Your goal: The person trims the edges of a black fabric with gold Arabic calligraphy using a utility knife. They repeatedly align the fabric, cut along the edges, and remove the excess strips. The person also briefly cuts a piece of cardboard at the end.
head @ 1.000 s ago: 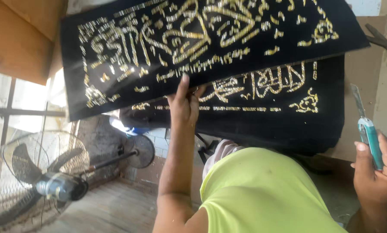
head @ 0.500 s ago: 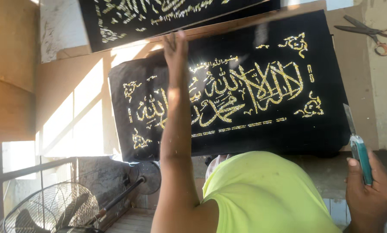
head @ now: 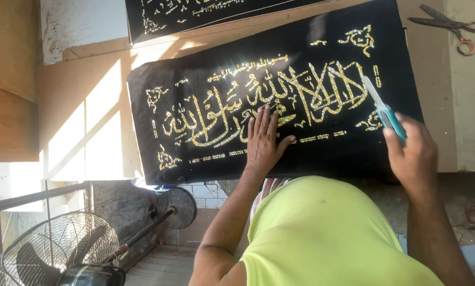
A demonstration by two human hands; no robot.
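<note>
Knife [head: 381,106] blade up-left, over black cloth [head: 205,159]

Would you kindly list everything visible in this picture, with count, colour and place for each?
black cloth panel: one, black with gold glitter lettering, flat on the board at centre
second black panel: one, black with gold, top edge, partly out of frame
board: one, tan, under the panels, sunlit at left
scissors: one pair, dark blades with orange-brown handles, top right
cutter: one, teal handle with pale blade, over the panel's right part
standing fan: one, grey wire cage, bottom left on the floor
yellow-green shirt: one, bottom centre
left hand: flat on the cloth panel, fingers spread
right hand: gripping the cutter
</note>
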